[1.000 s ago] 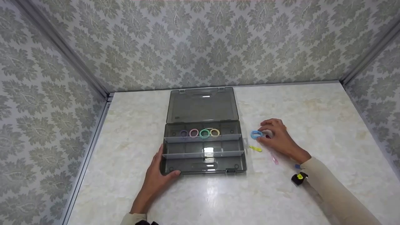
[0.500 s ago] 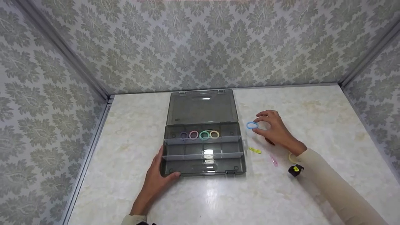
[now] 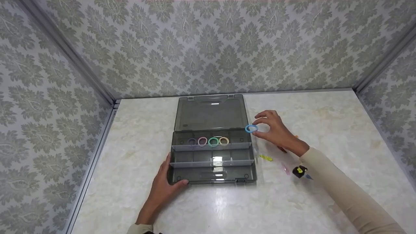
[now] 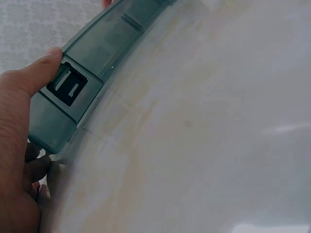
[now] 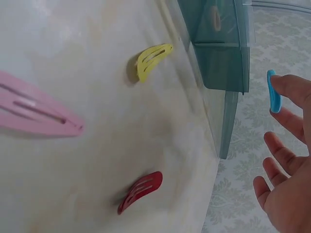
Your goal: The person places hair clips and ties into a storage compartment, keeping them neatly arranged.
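Note:
A smoky grey divided storage box [image 3: 182,156] lies on the table, its lid [image 3: 211,115] folded back. My left hand [image 3: 162,187] grips its front left corner; in the left wrist view the thumb presses the front wall beside a dark latch [image 4: 68,84]. Between thumb and fingertip, my right hand [image 3: 276,131] pinches a blue hair tie [image 5: 274,94], held just above the box's right edge near the hinge. Several hair ties stand in a row in the rear compartment: purple, pink [image 3: 202,146], green [image 3: 213,146] and cream. The front two compartments show no ties.
Right of the box lie a yellow snap hair clip [image 3: 267,158], a pink one [image 3: 285,169] and a red one [image 5: 141,191]. A blue pointed piece [image 3: 309,176] shows beside the right sleeve. Patterned walls [image 3: 208,48] border the table.
My right hand has picked the blue hair tie up from the table and carried it left and backward to the box's edge. The left hand keeps its grip on the box.

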Available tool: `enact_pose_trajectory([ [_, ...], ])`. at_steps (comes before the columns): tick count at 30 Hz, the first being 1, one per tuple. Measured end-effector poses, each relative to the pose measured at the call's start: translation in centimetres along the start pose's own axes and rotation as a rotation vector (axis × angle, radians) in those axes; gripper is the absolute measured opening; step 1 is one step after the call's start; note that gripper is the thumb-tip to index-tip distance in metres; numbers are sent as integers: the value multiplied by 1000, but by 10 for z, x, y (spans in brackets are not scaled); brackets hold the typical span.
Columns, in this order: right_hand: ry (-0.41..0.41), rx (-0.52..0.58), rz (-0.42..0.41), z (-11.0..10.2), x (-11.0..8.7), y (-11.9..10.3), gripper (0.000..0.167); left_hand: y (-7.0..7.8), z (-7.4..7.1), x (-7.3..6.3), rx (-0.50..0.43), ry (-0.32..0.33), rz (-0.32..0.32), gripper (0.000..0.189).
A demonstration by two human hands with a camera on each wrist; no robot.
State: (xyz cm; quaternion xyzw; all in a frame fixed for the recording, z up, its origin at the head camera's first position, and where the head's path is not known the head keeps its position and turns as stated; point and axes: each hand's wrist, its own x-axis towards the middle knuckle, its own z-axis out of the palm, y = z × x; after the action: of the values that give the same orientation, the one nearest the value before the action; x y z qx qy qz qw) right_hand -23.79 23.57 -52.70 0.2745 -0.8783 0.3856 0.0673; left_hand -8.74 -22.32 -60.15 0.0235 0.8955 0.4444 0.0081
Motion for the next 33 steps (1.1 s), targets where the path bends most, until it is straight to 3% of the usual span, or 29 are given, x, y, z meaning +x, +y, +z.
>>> enact_pose_trajectory([
  [15,-166,-55,-53,18,19,-10,23,-2,0,0,1,4,12,118],
  [21,-241,-90,-29,24,27,-15,24,-2,0,-1,-7,6,24,117],
  [30,-315,-134,2,33,36,-18,26,3,1,0,-10,-11,-41,122],
  [33,-342,-163,2,35,41,-22,25,3,0,0,-9,-2,-30,121],
])
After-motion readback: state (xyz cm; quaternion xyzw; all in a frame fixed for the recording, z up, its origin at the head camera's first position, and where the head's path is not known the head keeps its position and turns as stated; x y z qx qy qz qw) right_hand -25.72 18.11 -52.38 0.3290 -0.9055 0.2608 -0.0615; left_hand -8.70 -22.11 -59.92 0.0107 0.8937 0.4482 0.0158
